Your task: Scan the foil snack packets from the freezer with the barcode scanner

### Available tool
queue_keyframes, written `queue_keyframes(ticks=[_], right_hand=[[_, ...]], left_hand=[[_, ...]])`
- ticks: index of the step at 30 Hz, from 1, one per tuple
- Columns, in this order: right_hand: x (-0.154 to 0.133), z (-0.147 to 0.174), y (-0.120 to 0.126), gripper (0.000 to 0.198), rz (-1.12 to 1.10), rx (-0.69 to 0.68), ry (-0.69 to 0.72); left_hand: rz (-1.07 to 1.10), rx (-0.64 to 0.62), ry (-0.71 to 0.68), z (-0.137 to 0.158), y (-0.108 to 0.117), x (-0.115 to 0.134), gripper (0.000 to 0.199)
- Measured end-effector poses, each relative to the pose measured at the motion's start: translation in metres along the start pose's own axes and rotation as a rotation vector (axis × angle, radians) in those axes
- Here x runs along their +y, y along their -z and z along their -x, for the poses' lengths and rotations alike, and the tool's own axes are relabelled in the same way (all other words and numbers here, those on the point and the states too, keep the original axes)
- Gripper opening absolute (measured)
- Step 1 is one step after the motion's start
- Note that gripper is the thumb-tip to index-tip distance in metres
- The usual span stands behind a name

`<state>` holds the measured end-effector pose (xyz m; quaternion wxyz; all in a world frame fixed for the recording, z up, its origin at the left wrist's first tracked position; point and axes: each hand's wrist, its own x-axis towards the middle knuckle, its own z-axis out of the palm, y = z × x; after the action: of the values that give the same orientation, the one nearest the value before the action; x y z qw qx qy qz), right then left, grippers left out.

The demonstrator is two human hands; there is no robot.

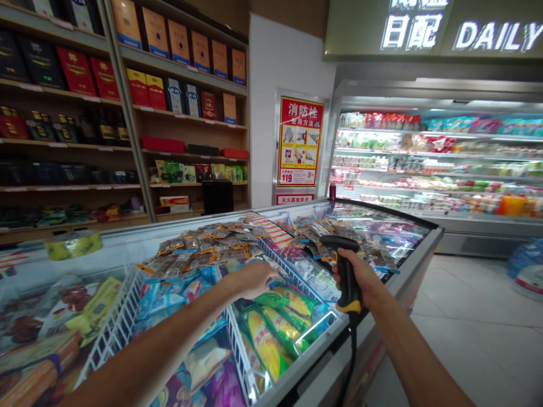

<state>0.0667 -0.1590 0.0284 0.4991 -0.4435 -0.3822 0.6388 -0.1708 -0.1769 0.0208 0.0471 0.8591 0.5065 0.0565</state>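
My right hand (360, 277) grips a black and yellow barcode scanner (348, 277) by its handle, its cable hanging down over the freezer's front edge. The scanner's head is above small brown packets (339, 234) piled on the glass. My left hand (257, 278) reaches over the chest freezer with its fingers curled. A pale, blurred edge shows by those fingertips; what they hold, if anything, I cannot make out. Below that hand, green and yellow corn packages (271, 333) lie in a white wire basket (237, 345). More brown-and-orange packets (212, 243) are heaped behind it.
Blue packages (169, 299) and other frozen goods fill neighbouring baskets. A yellow tape roll (73, 245) sits on the freezer's left side, a red can (332, 191) at its back edge. Shelves of boxes (190, 107) stand behind. A lit refrigerated display (441, 164) runs along the right.
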Motion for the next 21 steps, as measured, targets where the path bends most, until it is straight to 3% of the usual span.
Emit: queue_keyframes(ticks=[4,6,8,10,12,16,21], right_hand=[[-0.001,0.001,0.002,0.019,-0.005,0.007,-0.001],[-0.002,0.001,0.003,0.019,-0.005,0.013,-0.002],[-0.003,0.002,0.004,0.019,-0.007,0.018,-0.006],[-0.003,0.002,0.005,0.019,-0.011,0.019,-0.004],[-0.003,0.001,0.006,0.019,-0.013,0.019,-0.003],[-0.002,0.0,0.008,0.019,-0.005,0.02,-0.003],[-0.002,0.002,0.01,0.02,-0.018,0.028,-0.002]], left_hand=[[0.062,0.073,-0.135,-0.016,-0.01,0.018,0.038],[-0.002,0.202,-0.015,-0.022,-0.016,0.021,0.037],[-0.081,0.295,0.209,-0.024,-0.021,0.022,0.044],[-0.12,0.282,0.369,-0.025,-0.025,0.022,0.058],[-0.098,0.24,0.393,-0.03,-0.029,0.02,0.063],[0.127,0.285,0.331,-0.049,-0.036,0.009,0.055],[0.457,0.496,0.32,-0.068,-0.04,-0.01,0.048]])
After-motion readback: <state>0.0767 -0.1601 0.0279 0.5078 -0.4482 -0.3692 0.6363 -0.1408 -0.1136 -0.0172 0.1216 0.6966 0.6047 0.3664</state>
